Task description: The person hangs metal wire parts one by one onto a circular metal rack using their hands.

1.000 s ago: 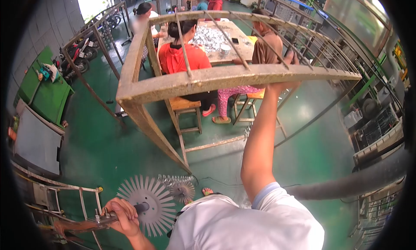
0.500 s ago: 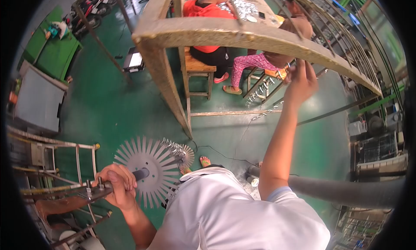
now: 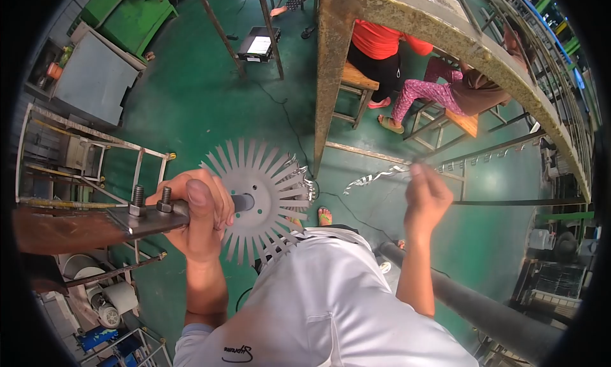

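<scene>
A smooth green floor spread beneath the workshop. At the left, a rust-brown bar ended in a flat steel plate with two upright threaded bolts. Beside the plate, the left hand was curled around a shaft, its thumb raised. Just right of that hand stood a matte grey wheel, its rim cut into straight, narrow radial blades. Farther right rose a worn metal frame with a rough, curved top beam. Between the wheel and the right hand, well apart from the left one, trailed a shiny, twisted metallic strand; its upper end met the right hand's pinched fingertips.
</scene>
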Demonstrator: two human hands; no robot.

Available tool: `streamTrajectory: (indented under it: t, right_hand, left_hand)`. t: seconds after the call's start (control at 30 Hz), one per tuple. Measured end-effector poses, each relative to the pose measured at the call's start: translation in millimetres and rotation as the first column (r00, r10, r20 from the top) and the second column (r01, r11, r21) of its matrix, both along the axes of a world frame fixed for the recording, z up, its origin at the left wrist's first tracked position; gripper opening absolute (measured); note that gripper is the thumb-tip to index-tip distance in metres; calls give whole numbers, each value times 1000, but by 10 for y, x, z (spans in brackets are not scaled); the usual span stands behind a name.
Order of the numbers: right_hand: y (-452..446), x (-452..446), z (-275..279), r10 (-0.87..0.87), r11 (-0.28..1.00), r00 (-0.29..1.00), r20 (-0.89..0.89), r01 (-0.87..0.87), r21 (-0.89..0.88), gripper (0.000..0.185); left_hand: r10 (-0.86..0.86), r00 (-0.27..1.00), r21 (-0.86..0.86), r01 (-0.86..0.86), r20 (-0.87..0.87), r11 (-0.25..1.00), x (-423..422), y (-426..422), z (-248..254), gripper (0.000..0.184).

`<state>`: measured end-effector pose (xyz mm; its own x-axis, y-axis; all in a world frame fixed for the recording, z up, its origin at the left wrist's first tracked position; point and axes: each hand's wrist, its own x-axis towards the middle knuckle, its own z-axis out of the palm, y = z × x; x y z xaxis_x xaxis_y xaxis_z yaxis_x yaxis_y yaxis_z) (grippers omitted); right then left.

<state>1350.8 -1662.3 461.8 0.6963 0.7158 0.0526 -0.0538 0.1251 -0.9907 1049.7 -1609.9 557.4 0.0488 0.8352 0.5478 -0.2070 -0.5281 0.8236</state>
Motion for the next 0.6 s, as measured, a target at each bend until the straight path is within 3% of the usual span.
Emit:
streamTrajectory:
  t: [0.33, 0.43, 0.6]
  right_hand:
    - [-144, -585, -112, 473, 881, 880, 47, -473, 3, 12]
    - [-122, -695, -146, 544, 836, 834, 99, -548, 26, 13]
    - [-64, -802, -27, 623, 774, 769, 144, -633, 31, 16]
  left_hand:
    - [14, 999, 34, -15, 42, 999, 153, -39, 231, 44]
    - [1, 998, 94, 5, -67, 996, 162, -58, 246, 43]
    - [34, 997, 66, -30, -66, 997, 185, -113, 302, 45]
